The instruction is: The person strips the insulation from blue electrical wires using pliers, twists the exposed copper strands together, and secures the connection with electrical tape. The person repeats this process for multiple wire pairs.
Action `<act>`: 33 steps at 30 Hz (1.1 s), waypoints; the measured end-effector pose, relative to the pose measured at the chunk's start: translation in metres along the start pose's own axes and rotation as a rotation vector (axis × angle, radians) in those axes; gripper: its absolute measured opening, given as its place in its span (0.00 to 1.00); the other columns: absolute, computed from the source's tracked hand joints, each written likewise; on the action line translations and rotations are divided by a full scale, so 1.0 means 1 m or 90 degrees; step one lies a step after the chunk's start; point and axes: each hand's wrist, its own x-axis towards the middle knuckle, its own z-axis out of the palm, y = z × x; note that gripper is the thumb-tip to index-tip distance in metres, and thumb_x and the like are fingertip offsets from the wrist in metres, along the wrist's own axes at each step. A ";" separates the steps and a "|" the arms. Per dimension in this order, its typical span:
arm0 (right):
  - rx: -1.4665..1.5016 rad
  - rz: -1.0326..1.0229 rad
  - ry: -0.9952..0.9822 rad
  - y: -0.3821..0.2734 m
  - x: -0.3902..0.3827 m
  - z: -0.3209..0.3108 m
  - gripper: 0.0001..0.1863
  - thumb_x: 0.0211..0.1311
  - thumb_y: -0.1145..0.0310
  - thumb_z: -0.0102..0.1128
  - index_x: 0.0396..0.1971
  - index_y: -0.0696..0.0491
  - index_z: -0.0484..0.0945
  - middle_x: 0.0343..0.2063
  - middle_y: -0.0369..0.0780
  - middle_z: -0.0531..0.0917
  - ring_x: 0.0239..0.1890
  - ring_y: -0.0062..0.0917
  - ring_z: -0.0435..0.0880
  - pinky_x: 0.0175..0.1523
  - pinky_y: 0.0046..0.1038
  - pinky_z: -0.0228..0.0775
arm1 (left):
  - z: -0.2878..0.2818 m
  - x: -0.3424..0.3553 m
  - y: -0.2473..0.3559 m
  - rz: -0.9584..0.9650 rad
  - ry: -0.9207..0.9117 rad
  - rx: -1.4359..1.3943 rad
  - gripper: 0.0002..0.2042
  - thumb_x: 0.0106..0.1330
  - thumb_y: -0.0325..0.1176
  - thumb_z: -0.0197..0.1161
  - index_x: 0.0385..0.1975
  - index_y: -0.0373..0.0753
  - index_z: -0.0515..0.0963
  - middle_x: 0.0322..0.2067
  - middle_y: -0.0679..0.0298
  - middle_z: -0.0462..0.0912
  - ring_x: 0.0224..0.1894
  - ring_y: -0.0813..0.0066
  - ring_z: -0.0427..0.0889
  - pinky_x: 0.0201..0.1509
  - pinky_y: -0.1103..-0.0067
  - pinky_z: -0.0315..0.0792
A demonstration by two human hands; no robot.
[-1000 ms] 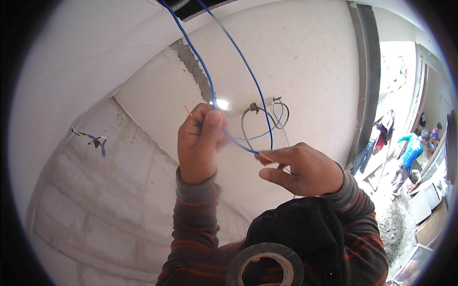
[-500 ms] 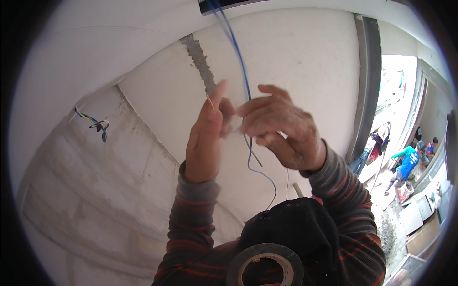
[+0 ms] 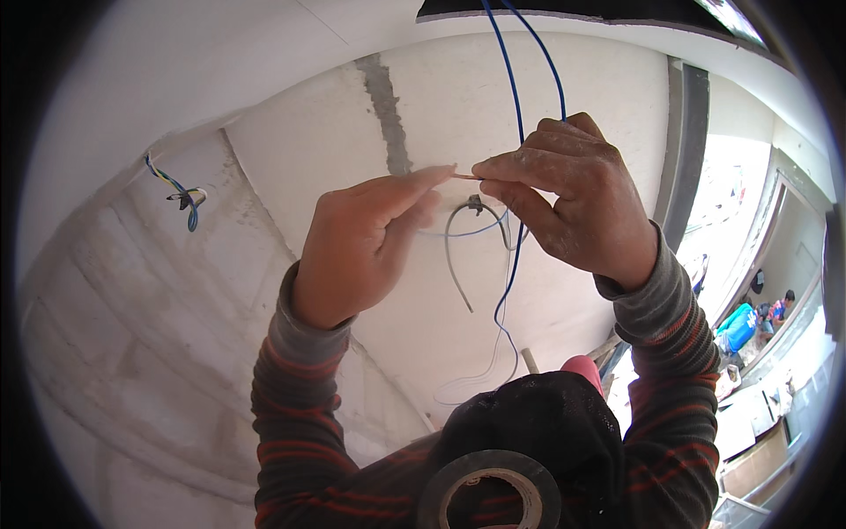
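Observation:
A copper wire end (image 3: pixel 465 175) stretches between my hands, pinched at the fingertips of my left hand (image 3: pixel 361 238), which are partly blurred. On its other side, my right hand (image 3: pixel 573 198) grips it between thumb and forefinger. Two blue wires (image 3: pixel 504 66) hang from a dark opening (image 3: pixel 582 11) overhead and pass behind my right hand. Beyond my hands, a grey cable loop (image 3: pixel 454 264) and thin wires hang from a fitting (image 3: pixel 476 204) on the white plastered surface (image 3: pixel 291 167). A roll of dark tape (image 3: pixel 489 467) lies by the black cloth (image 3: pixel 529 414) below.
At the left, a bundle of coloured wires (image 3: pixel 185 198) sticks out from plaster. A grey post (image 3: pixel 683 150) stands right of my hands. Beyond it, two other people, one in a blue top (image 3: pixel 736 331) and one behind (image 3: pixel 780 313), are by a doorway, with boards (image 3: pixel 749 441) propped below.
My left hand turned from upright to angled rightward, meeting my right hand, which rose and now pinches the copper end. The hanging blue wires and opening appear farther right in the view.

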 end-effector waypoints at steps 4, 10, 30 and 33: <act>-0.039 0.000 -0.026 0.005 -0.003 -0.005 0.05 0.65 0.71 0.76 0.40 0.46 0.93 0.25 0.31 0.86 0.32 0.25 0.81 0.46 0.34 0.66 | 0.000 0.008 0.003 0.052 -0.056 0.036 0.14 0.76 0.27 0.68 0.59 0.36 0.87 0.31 0.49 0.89 0.30 0.50 0.88 0.34 0.67 0.79; -0.026 0.013 -0.083 0.010 -0.009 -0.016 0.04 0.65 0.70 0.73 0.37 0.46 0.92 0.27 0.30 0.84 0.37 0.26 0.81 0.51 0.35 0.64 | 0.005 0.020 0.003 0.090 -0.113 0.080 0.10 0.76 0.29 0.69 0.52 0.36 0.88 0.27 0.49 0.85 0.29 0.47 0.86 0.32 0.64 0.77; 0.289 0.251 0.022 -0.018 -0.018 -0.009 0.11 0.74 0.68 0.77 0.47 0.58 0.89 0.25 0.31 0.78 0.28 0.14 0.71 0.35 0.22 0.64 | 0.032 0.008 0.013 0.095 0.028 -0.149 0.07 0.77 0.28 0.67 0.40 0.30 0.86 0.28 0.49 0.86 0.29 0.49 0.86 0.34 0.64 0.78; 0.318 0.336 0.012 -0.020 -0.019 -0.009 0.06 0.70 0.76 0.76 0.44 0.56 0.91 0.27 0.28 0.78 0.29 0.09 0.70 0.34 0.19 0.61 | 0.028 0.006 0.014 0.063 0.010 -0.147 0.07 0.78 0.28 0.68 0.41 0.30 0.86 0.29 0.50 0.86 0.29 0.50 0.87 0.34 0.66 0.78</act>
